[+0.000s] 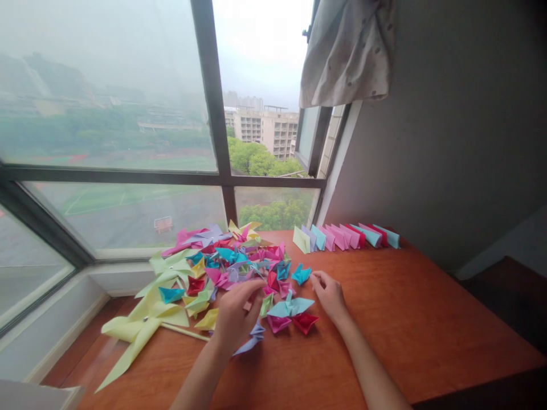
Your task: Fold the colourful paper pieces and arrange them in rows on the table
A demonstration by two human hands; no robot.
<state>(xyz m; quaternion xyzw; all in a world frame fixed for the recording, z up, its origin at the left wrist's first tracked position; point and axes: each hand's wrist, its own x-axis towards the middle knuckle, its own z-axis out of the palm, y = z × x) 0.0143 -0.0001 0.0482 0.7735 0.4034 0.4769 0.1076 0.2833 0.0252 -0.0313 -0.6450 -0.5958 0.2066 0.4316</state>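
Observation:
My left hand (241,310) is over the front of a heap of folded paper pieces, its fingers curled in and largely hidden behind its back. What it holds, if anything, I cannot make out. A lavender paper crane (251,340) lies just below it. My right hand (330,291) has its fingers bent together, with nothing visible in them. Their tips are close beside a blue paper boat (301,275). Between my hands a light blue paper crane (290,306) rests above a magenta paper boat (279,324) and a red paper boat (305,323).
A pale yellow paper pinwheel (145,327) on a stick lies at the left. Several folded paper pieces (339,236) stand in a row along the back of the wooden table (410,324). Behind are windows (224,182), a curtain (348,51) and a grey wall (461,114).

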